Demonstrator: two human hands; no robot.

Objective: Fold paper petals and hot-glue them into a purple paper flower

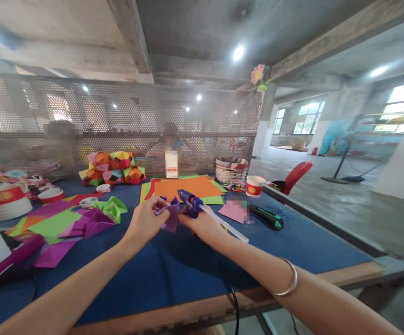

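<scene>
My left hand [145, 219] pinches a folded purple paper piece [170, 217] above the blue table top [195, 274]. My right hand [202, 224] grips a blue glue gun [190, 202], its nozzle pointing left at the purple paper. A clear glue stick [227, 226] juts from the gun's back toward the right. The gun's black cord [235, 302] runs down over the table's near edge. A silver bangle [289, 279] sits on my right forearm.
Orange and green paper sheets [184, 188] lie behind the hands. Folded purple and green paper [97, 216] sits at the left, colourful paper balls [113, 167] farther back. A red paper cup [255, 186], a basket [231, 169], a green utility knife [268, 217]. A perforated metal screen [118, 121] has people behind it.
</scene>
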